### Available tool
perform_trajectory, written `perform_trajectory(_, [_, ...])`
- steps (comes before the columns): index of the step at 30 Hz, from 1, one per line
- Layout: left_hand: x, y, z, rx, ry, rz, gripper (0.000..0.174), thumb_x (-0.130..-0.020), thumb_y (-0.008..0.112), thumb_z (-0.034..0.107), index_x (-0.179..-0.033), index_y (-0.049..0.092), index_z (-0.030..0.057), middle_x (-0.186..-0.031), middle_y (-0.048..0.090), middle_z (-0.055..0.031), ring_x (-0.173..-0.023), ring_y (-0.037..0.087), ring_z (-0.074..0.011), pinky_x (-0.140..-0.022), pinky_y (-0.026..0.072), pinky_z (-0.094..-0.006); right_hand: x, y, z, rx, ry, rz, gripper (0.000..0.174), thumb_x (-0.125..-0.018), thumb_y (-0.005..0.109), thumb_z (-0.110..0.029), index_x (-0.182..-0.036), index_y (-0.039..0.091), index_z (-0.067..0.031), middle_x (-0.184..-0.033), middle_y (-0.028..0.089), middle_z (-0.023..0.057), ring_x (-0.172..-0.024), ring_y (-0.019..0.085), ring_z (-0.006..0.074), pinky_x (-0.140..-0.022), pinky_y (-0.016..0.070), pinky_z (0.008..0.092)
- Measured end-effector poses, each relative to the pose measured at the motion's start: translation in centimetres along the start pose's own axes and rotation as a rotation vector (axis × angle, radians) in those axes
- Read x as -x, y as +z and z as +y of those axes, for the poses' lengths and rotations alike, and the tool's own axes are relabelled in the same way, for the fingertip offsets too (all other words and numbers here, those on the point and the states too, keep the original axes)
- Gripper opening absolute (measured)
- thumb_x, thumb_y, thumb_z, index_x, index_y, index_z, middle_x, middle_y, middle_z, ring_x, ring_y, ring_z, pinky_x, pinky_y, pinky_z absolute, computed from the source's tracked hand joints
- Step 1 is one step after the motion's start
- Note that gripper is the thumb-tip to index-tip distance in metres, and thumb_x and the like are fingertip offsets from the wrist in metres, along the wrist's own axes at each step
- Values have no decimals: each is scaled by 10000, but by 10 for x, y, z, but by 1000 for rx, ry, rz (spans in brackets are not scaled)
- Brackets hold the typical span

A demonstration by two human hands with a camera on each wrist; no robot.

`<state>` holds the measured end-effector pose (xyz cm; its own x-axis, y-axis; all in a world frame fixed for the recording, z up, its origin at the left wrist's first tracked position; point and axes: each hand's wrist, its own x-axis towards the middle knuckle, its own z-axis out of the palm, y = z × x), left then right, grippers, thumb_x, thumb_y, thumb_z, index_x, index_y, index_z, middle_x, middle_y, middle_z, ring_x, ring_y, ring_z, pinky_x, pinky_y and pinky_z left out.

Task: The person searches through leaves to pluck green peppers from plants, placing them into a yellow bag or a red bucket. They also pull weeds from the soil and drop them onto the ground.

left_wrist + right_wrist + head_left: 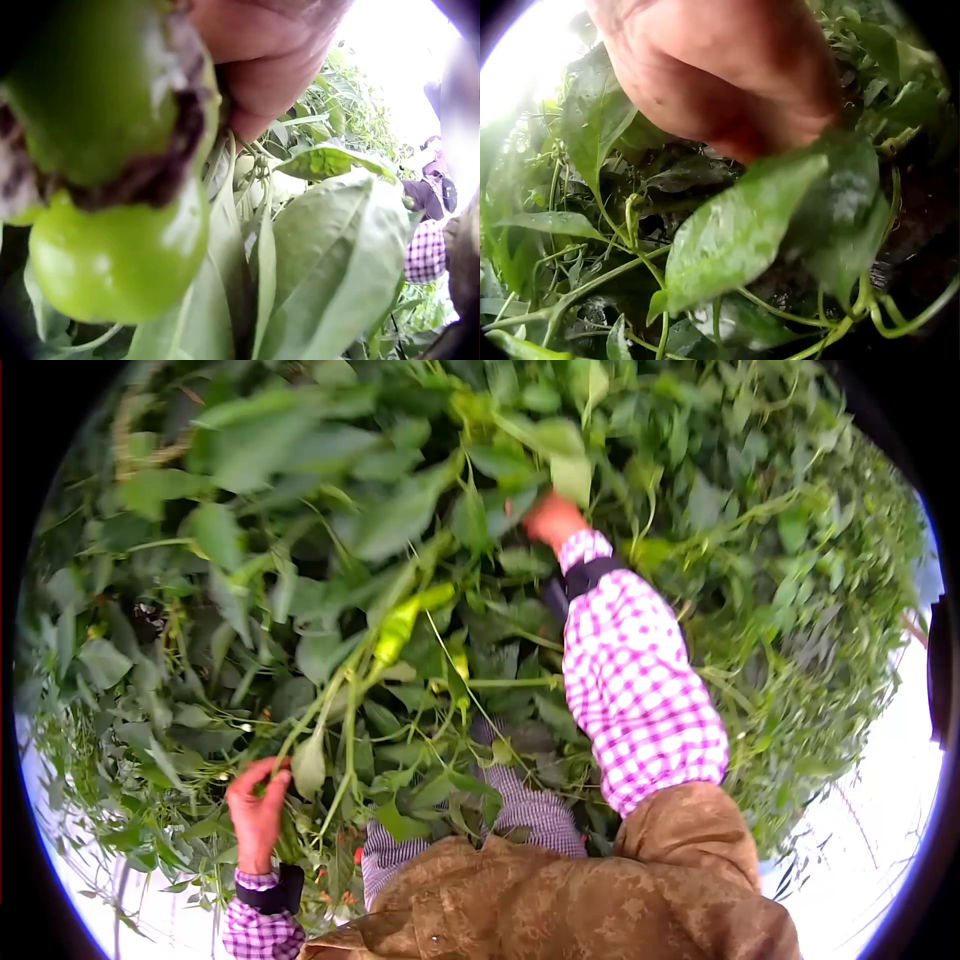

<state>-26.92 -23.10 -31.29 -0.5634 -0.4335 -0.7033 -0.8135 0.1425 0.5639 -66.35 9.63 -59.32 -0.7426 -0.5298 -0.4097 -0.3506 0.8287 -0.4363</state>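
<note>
At the lower left of the head view, my left hand (256, 808) pinches a leafy pepper branch (318, 718) between thumb and fingers. Along that branch, light green peppers (402, 626) show among the leaves. Close to the left wrist camera hangs a green pepper (112, 259) with a dark, shrivelled band above it. My right hand (555, 522) reaches into the foliage at the upper middle. Seen from the right wrist, the hand (720, 67) is bent downward behind a broad leaf (731, 240); its fingertips are hidden, and I cannot tell whether they hold anything.
Dense pepper plants (780, 540) surround both arms and reach up to my legs (530, 815). Thin stems (592, 289) cross below the right hand. Bright pale ground (850, 850) shows at the right edge. Another person (433, 169) appears in the left wrist view's background.
</note>
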Motion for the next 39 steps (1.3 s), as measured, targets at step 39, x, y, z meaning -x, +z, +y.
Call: perform_trajectory(39, [29, 37, 53, -108, 319, 173, 256, -739, 735, 146, -974, 675, 64, -880, 629, -86, -818, 604, -274, -708, 505, -366, -34, -64, -282, -121, -169, 159, 337, -820, 624, -102, -1126, 555, 20, -1045, 606, 208, -936, 584, 355, -817, 457, 399])
